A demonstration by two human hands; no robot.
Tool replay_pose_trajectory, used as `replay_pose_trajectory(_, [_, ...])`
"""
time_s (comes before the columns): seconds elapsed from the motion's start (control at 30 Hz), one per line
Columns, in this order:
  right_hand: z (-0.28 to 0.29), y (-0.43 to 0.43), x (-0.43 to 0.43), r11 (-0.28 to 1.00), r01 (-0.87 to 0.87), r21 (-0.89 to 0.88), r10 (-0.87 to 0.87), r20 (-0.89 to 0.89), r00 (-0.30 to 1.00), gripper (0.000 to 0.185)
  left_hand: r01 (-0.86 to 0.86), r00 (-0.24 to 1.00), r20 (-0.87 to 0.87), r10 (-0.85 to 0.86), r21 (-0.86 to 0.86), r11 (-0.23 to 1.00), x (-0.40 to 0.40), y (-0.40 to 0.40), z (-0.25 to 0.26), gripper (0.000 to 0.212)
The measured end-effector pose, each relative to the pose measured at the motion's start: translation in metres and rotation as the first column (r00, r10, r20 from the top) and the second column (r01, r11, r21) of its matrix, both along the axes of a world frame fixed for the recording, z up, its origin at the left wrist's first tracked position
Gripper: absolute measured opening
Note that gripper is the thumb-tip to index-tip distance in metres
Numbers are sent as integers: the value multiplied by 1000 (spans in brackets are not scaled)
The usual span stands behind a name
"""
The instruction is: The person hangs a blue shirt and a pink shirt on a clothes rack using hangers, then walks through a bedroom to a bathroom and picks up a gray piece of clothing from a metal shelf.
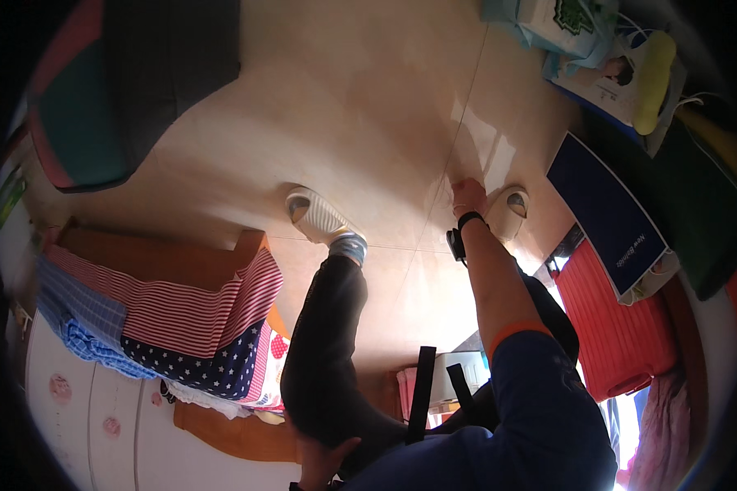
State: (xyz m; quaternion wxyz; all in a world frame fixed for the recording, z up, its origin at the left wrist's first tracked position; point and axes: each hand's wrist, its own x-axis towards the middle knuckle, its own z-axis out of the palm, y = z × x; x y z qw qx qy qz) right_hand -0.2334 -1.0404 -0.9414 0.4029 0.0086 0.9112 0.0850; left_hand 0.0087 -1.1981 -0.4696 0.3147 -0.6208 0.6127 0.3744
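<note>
My right hand (468,195) reaches down beside the right slipper (508,212), low over the tiled floor. Its fingers point away from me and are too indistinct to tell whether they hold anything. A dark band and a small black device (457,243) are on that wrist. At the bottom edge, my left hand (324,457) rests against my left thigh in black trousers (325,368), thumb spread, with nothing seen in it. The left foot wears a cream ribbed slipper (319,215) over a grey-blue sock (348,247).
A wooden bed (147,255) with striped and starred bedding stands at left. A dark mat-like panel (172,61) lies upper left. On the right are a navy paper bag (608,208), a red ribbed suitcase (617,325) and several bags with a yellow object (655,83).
</note>
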Motion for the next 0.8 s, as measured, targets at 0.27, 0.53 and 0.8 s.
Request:
replay_pose_trajectory(0.27, [113, -5, -80, 987, -158, 16, 158, -37, 987, 21, 18, 995, -101, 5, 222, 975, 15, -7, -2, 119])
replay_pose_trajectory(0.53, [271, -34, -158, 936, -352, 13, 347, -206, 915, 11, -38, 981, -164, 102, 355, 934, 48, -10, -22, 123])
replay_pose_trajectory(0.8, [393, -115, -98, 852, -482, -205, 435, -236, 869, 9, -265, 896, -253, 364, 352, 898, 75, -33, -2, 63])
